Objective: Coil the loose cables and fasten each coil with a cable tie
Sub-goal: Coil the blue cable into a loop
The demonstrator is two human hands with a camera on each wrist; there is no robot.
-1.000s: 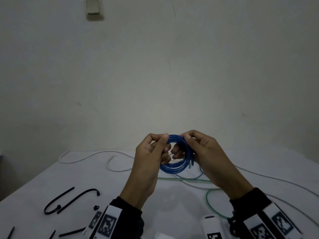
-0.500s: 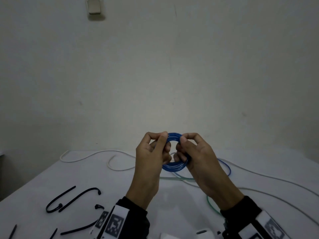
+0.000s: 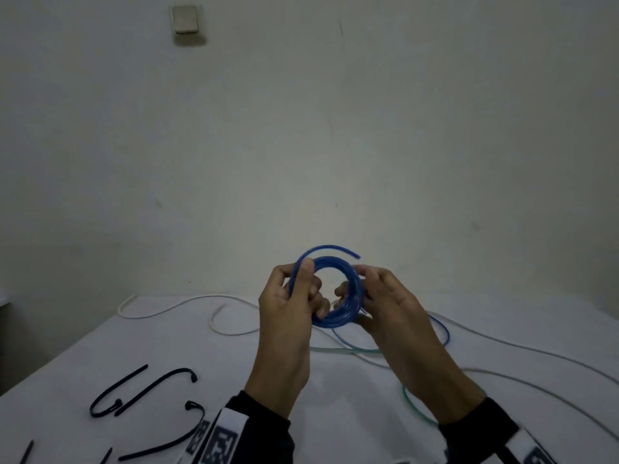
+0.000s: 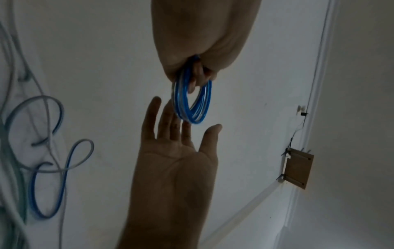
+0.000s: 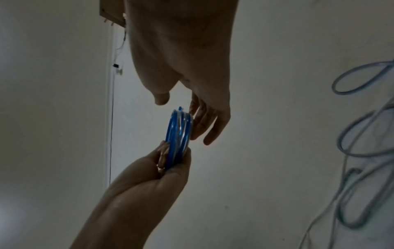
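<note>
A blue cable coil (image 3: 335, 321) is held up above the white table (image 3: 67, 380). My left hand (image 3: 288, 306) pinches its left side between thumb and fingers. A short free end (image 3: 351, 253) arcs over the top of the coil. My right hand (image 3: 395, 303) lies against the coil's right side with straight fingers. In the left wrist view the coil (image 4: 192, 107) hangs from my left hand (image 4: 192, 42), with the right hand (image 4: 175, 160) palm open below it. In the right wrist view my right hand (image 5: 204, 121) touches the coil (image 5: 179, 134), which my left hand (image 5: 149, 176) grips.
Several black cable ties (image 3: 144, 390) lie at the table's front left. A white cable (image 3: 174, 306) runs along the far side, and a green cable (image 3: 412, 406) and a blue cable loop (image 3: 442, 329) lie under and right of my hands. A wall stands behind the table.
My right hand has let go of its pinch and straightened its fingers beside the coil. The cable's free end now stands out over the top of the coil.
</note>
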